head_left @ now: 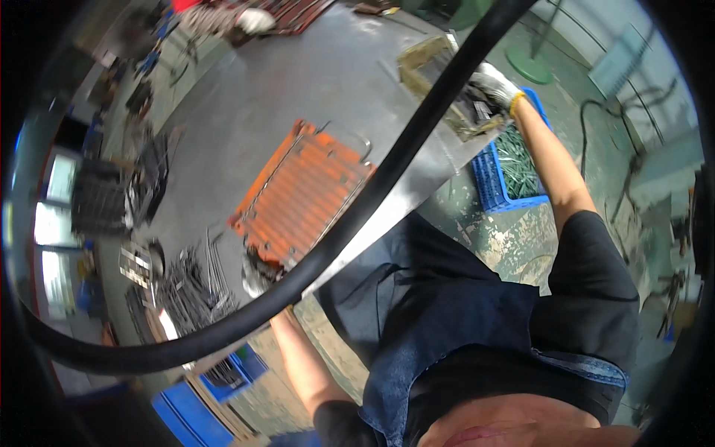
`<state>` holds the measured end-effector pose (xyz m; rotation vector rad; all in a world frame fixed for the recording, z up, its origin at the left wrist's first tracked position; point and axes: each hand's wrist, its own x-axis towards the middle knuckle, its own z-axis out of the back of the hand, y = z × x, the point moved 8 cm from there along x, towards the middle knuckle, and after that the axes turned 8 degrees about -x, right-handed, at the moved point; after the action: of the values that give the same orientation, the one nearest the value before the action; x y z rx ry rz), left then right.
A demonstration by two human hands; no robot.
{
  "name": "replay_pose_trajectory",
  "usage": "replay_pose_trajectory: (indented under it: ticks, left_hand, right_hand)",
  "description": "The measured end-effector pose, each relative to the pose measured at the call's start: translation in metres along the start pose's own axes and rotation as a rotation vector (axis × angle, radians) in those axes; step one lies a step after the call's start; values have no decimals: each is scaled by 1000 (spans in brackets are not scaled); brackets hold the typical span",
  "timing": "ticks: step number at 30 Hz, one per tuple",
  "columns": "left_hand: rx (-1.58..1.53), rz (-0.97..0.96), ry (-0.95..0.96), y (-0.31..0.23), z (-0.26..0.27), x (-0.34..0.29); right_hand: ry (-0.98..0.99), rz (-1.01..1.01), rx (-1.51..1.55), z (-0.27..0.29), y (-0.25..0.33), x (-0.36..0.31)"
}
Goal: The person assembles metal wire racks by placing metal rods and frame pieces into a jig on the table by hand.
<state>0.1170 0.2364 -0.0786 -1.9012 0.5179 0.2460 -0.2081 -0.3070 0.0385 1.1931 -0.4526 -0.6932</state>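
Black tube nearest the camera, curving across the whole view from upper right to lower left, blocking part of the scene. Behind it, orange ribbed plate sits on the grey metal worktop, roughly mid-view, skewed to the near edge. Thin dark rods run along two of its sides; a bent metal rod sticks out past its far right corner. Left hand, gloved, is at the plate's near left corner, partly hidden by the tube; can't tell if it's gripping. Right hand, white glove with yellow cuff, reaches over the worktop's right end into a worn tray of dark metal parts. Its fingers are blurred, so open or closed can't be told. Blue crate of thin greenish rods is below the tray, beyond the worktop edge. Loose dark rods are heaped left of the plate, near the left hand. At the far edge, a co-worker's gloved hand is beside a reddish ribbed plate.
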Motion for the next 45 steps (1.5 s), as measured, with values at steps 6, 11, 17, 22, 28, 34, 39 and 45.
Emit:
replay_pose_trajectory:
  ticks: [6,11,17,22,28,34,39,45]
  left_hand:
    - [-10,-81,-29,-12,-30,-19]
    - [-42,-131,-40,-16,-31,-20]
    - [-17,-160,-130,-21,-29,-21]
    - [62,-155,-166,-25,-33,-9]
    - [624,-724,-248,-62,-44,-18]
    - [535,-430,458,-44,-204,-136]
    - [893,-488,656,0,-208,-133]
    - [807,-564,733,-6,-223,-152]
  right_hand:
    - [-202,-14,-105,46,-32,28]
    - [-171,-57,-99,40,-10,21]
    - [-173,-232,-617,37,-37,26]
    - [-360,109,-514,40,15,18]
    - [-119,258,-416,-81,115,-52]
    - [495,379,-180,-219,108,-97]
    - [461,692,-572,-277,63,-107]
    - [475,693,-626,-277,70,-105]
